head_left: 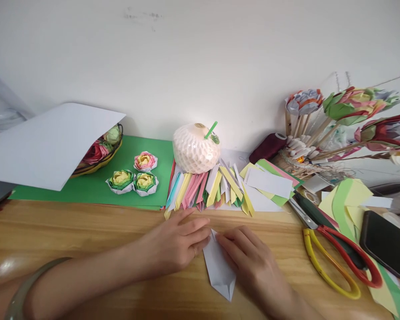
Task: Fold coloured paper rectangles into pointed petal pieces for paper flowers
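Note:
A white strip of paper (218, 266) lies on the wooden table in front of me, its near end folded to a point and its far end creased. My left hand (182, 242) is at the paper's upper left edge, fingers loosely spread and fingertips touching or very close to it; its thumb is hidden. On the right edge, my right hand (250, 255) has its fingers curled together and pressed on the paper. Just beyond both hands lies a row of folded paper pieces (203, 189) in pink, yellow, white and blue.
Three paper lotus flowers (146, 183) sit on green card (86, 195). A foam-netted round object (196, 149) stands by the wall. Scissors (315, 226), a phone (385, 244), paper strips (270, 181) and stemmed paper flowers (305, 103) crowd the right. A white sheet (53, 142) partly covers a basket (116, 149).

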### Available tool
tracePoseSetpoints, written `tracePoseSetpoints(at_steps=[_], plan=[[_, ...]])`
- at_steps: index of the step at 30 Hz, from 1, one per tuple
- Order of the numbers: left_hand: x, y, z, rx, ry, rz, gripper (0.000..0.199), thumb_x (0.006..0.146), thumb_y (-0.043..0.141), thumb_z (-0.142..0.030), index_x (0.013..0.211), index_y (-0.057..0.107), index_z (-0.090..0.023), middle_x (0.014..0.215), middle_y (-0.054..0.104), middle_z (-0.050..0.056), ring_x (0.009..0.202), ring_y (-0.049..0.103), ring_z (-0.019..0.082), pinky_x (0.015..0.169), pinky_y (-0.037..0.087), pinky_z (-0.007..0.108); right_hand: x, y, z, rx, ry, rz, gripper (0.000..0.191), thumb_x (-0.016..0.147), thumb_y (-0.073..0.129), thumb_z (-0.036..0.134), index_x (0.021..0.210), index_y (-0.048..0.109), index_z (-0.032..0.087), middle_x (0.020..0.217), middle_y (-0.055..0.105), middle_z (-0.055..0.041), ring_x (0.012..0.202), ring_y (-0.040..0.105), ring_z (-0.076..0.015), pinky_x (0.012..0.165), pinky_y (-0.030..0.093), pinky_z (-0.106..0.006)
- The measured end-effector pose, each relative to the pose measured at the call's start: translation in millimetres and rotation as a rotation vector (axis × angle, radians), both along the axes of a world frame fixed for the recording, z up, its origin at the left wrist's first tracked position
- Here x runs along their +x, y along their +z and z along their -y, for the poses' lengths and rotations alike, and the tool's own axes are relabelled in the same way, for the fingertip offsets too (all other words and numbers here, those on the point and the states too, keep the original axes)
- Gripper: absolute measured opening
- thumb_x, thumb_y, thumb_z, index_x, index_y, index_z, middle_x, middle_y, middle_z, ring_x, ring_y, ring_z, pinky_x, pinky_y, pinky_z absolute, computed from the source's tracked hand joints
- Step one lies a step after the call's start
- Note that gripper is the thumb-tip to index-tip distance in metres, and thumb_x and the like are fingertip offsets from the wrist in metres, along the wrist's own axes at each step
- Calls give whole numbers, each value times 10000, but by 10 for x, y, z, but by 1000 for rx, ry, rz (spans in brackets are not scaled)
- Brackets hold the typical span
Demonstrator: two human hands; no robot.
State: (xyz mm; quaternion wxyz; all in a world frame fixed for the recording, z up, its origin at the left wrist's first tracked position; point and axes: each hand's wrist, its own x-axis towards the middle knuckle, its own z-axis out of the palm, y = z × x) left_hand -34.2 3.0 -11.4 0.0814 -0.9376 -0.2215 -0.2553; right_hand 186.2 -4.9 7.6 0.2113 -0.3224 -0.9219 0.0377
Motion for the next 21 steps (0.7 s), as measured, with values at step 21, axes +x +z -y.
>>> tracePoseSetpoints(at_steps=[21], plan=[[-7, -2, 11, -11, -3, -20, 230, 952, 427, -101, 1103, 597, -71, 1154, 650, 47, 1258, 423, 223, 1093, 244, 453, 2, 37, -16, 83, 93, 101, 304, 965, 320, 148, 914, 618, 107, 777, 606, -93, 705, 516, -196, 601, 445, -320]])
